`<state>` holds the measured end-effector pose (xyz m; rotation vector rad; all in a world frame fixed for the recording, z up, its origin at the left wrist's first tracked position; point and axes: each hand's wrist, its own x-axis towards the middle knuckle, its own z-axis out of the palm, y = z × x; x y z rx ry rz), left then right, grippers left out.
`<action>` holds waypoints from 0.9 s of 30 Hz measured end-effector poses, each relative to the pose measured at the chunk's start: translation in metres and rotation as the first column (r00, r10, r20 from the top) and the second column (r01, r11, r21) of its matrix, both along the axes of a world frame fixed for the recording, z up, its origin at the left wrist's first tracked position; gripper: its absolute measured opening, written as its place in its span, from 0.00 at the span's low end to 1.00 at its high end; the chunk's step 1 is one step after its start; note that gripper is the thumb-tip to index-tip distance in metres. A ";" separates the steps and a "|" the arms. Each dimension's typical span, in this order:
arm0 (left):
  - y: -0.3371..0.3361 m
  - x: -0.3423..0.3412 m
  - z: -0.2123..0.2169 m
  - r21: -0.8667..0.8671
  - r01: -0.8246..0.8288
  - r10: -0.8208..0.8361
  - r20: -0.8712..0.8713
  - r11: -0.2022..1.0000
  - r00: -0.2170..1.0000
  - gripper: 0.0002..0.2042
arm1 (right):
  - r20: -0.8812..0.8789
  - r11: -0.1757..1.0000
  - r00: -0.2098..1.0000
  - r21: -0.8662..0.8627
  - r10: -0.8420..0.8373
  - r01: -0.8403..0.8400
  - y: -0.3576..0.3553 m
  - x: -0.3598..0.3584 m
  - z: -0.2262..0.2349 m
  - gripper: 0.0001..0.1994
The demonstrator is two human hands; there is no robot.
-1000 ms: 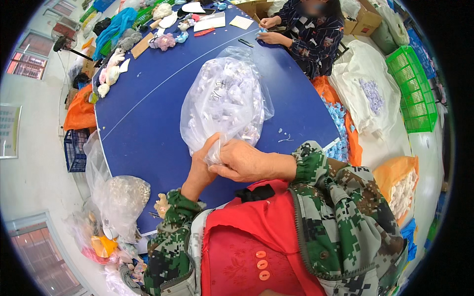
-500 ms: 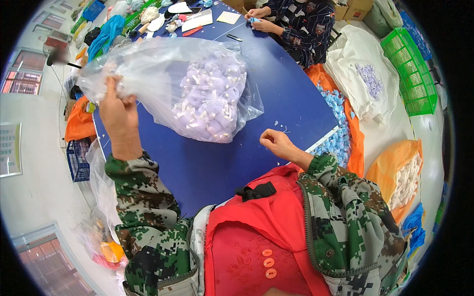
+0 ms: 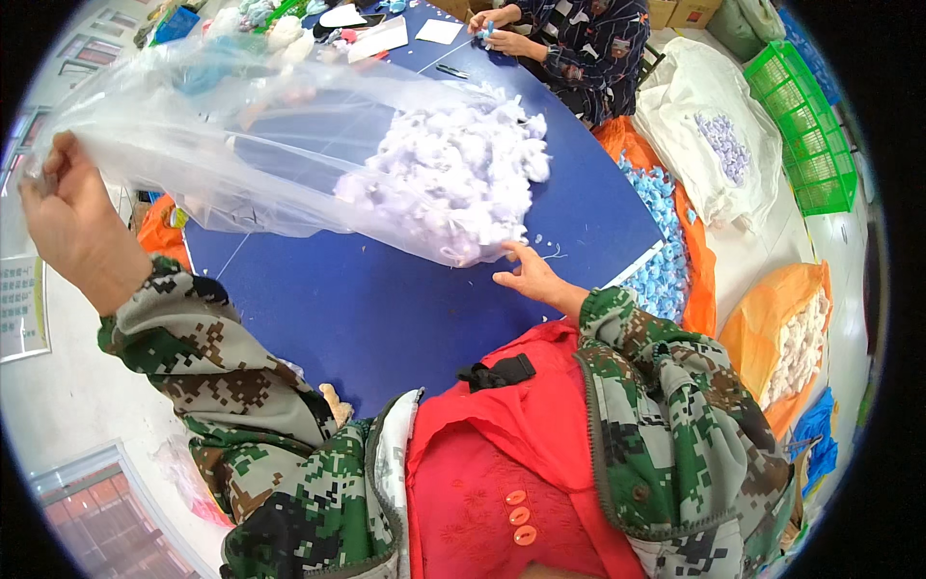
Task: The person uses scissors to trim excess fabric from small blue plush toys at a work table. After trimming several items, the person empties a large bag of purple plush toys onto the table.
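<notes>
A large clear plastic bag (image 3: 222,125) is stretched over the left half of the blue table. My left hand (image 3: 85,222) is closed on its gathered end, up at the far left. From the bag's other end a heap of soft, pale lavender pieces (image 3: 468,159) is spread on the tabletop, partly outside the plastic. My right hand (image 3: 538,280) rests by the near right corner of the heap. Its index finger and thumb are apart, with the fingertip at the edge of the pieces. I see nothing held in it; the other fingers are partly curled.
Across the blue table (image 3: 318,309) a person (image 3: 593,48) handles a small blue piece. Black snips (image 3: 451,71) and paper sheets (image 3: 381,39) lie on the far side. Right of the table stand an orange sack of blue pieces (image 3: 656,232), a white sack (image 3: 714,106) and a green crate (image 3: 801,135).
My left hand has pulled the bag's end out to the left. The lavender pieces, inside the bag before, now spill onto the table. My right hand's index finger has straightened toward the heap.
</notes>
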<state>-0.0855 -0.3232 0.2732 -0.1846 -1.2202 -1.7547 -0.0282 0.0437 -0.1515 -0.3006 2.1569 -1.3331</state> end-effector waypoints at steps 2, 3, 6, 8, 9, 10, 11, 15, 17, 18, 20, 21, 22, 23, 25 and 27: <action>-0.010 0.021 -0.008 -0.091 -0.118 0.124 0.061 0.989 0.990 0.10 | -0.069 0.997 0.996 0.037 -0.061 0.064 0.000 -0.004 -0.026 0.31; -0.026 0.035 -0.012 -0.077 -0.152 0.160 0.101 0.985 0.982 0.10 | -0.071 0.995 0.997 0.086 -0.037 0.043 0.001 -0.008 -0.034 0.28; -0.048 0.066 -0.034 -0.025 -0.280 0.276 0.271 0.960 0.922 0.12 | -0.118 0.990 0.992 0.123 -0.052 0.067 0.006 -0.015 -0.048 0.22; -0.062 0.093 -0.043 -0.030 -0.312 0.301 0.365 0.950 0.881 0.13 | -0.148 0.988 0.987 0.130 -0.058 0.077 0.018 -0.020 -0.047 0.21; -0.072 0.105 -0.051 -0.015 -0.293 0.275 0.393 0.956 0.877 0.13 | -0.117 0.989 0.992 0.132 -0.053 0.069 0.026 -0.022 -0.043 0.19; -0.078 0.120 -0.056 -0.005 -0.280 0.257 0.419 0.960 0.871 0.14 | -0.122 0.980 0.990 0.174 -0.075 0.096 0.034 -0.026 -0.037 0.17; -0.077 0.140 -0.056 -0.023 -0.323 0.295 0.476 0.946 0.829 0.14 | -0.126 0.971 0.988 0.210 -0.087 0.113 0.041 -0.031 -0.028 0.16; -0.081 0.192 -0.073 -0.039 -0.465 0.387 0.617 0.885 0.685 0.15 | -0.672 0.774 0.661 0.205 -0.334 0.599 0.097 -0.066 -0.012 0.17; -0.070 0.216 -0.090 -0.055 -0.590 0.467 0.671 0.806 0.576 0.17 | -0.790 0.617 0.492 0.191 -0.364 0.763 0.142 -0.093 -0.042 0.22; -0.062 0.221 -0.100 -0.088 -0.649 0.516 0.691 0.756 0.506 0.18 | -0.738 0.519 0.553 0.321 -0.386 0.792 0.161 -0.097 -0.061 0.25; -0.033 0.247 -0.078 -0.133 -0.696 0.538 0.739 0.706 0.405 0.21 | -0.711 0.506 0.549 0.308 -0.440 0.806 0.180 -0.093 -0.074 0.27; -0.030 0.252 -0.086 -0.138 -0.675 0.528 0.740 0.725 0.416 0.22 | -0.728 0.487 0.566 0.359 -0.387 0.796 0.163 -0.096 -0.085 0.27; -0.031 0.257 -0.094 -0.133 -0.654 0.511 0.744 0.745 0.431 0.22 | -0.748 0.462 0.579 0.409 -0.325 0.787 0.141 -0.103 -0.081 0.27; -0.031 0.258 -0.105 -0.115 -0.636 0.485 0.752 0.763 0.446 0.23 | -0.723 0.593 0.607 0.342 -0.329 0.729 0.122 -0.111 -0.074 0.28; -0.024 0.254 -0.116 -0.127 -0.637 0.481 0.770 0.760 0.419 0.24 | -0.790 0.683 0.558 0.261 -0.255 0.683 0.077 -0.121 -0.088 0.29; -0.005 0.268 -0.081 -0.141 -0.656 0.490 0.782 0.742 0.386 0.25 | -0.725 0.844 0.652 0.193 -0.222 0.501 0.045 -0.115 -0.052 0.26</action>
